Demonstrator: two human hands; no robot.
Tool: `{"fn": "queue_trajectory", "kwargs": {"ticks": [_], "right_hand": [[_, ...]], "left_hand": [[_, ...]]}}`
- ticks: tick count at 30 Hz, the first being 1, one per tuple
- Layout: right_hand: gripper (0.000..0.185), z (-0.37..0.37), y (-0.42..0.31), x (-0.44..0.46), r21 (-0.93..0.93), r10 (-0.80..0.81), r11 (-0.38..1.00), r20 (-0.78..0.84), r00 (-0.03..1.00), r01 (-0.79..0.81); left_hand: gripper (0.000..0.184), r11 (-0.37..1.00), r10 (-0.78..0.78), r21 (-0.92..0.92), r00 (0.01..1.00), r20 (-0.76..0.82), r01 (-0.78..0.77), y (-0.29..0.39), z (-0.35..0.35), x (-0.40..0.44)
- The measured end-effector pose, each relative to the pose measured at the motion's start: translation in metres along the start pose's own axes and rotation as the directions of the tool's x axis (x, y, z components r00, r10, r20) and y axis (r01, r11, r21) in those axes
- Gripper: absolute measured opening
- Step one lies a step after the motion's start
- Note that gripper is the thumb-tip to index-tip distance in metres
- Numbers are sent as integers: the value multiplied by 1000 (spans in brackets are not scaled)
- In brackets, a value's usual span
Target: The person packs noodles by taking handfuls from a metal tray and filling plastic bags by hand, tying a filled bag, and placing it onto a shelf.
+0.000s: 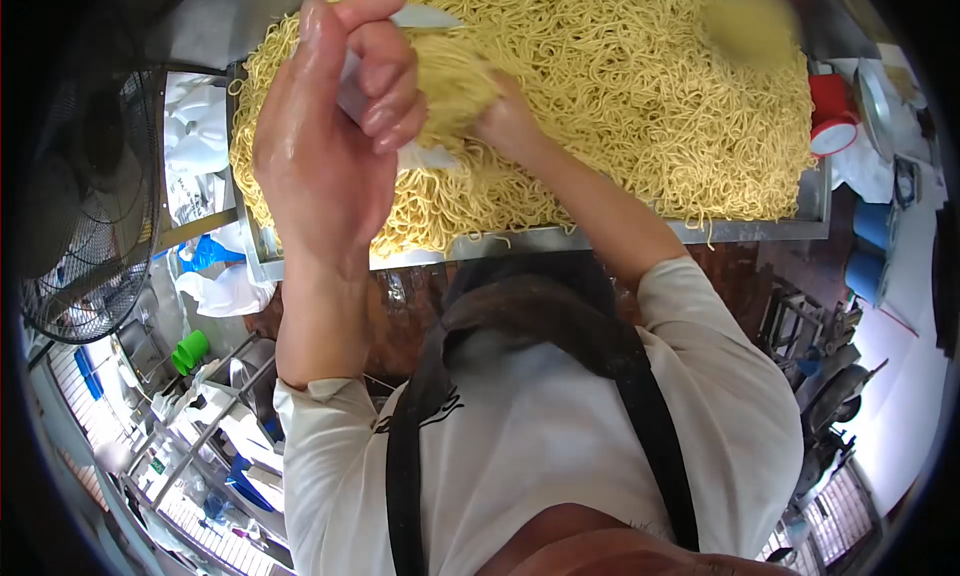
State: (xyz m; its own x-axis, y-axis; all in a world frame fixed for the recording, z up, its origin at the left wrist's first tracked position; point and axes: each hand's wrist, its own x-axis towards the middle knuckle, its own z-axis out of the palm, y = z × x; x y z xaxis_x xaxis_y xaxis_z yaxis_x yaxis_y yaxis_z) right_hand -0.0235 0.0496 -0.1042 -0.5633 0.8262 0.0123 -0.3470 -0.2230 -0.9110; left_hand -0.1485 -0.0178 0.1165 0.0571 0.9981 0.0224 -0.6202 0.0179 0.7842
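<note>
My left hand (345, 126) is raised in front of the camera with its fingers curled round a thin whitish plastic bag (428, 16). The bag shows only at its edges; the hand covers much of it. A clump of yellow noodles (450, 91) sits at the bag's mouth, smeared by motion. Against that clump is my right hand (505, 116), its fingers partly hidden in the noodles. Beneath both hands a thick layer of loose noodles (640, 96) fills a wide metal tray (740, 231).
A black fan (95, 196) stands at the left. White plastic bags (200, 126) lie beside the tray's left end. A red container (832, 114) is near its right end, with blue containers (868, 246) lower down. A blurred yellow spot hangs at the upper right.
</note>
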Motion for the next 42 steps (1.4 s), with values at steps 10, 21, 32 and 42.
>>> {"fn": "queue_trajectory", "kwargs": {"ticks": [10, 21, 32, 42], "right_hand": [[44, -11, -50, 46, -783, 56, 622, 50, 997, 5], [42, -45, -45, 19, -902, 160, 427, -4, 987, -73], [58, -32, -33, -64, -992, -121, 117, 25, 992, 40], [60, -26, -66, -16, -741, -163, 654, 62, 985, 155]], "left_hand": [[50, 991, 90, 116, 977, -195, -68, 23, -61, -8], [48, -402, 75, 908, 984, 160, -117, -134, -132, 4], [49, -426, 68, 881, 964, 256, -204, -121, -133, -24], [19, 147, 324, 985, 937, -131, 87, -49, -146, 14]]}}
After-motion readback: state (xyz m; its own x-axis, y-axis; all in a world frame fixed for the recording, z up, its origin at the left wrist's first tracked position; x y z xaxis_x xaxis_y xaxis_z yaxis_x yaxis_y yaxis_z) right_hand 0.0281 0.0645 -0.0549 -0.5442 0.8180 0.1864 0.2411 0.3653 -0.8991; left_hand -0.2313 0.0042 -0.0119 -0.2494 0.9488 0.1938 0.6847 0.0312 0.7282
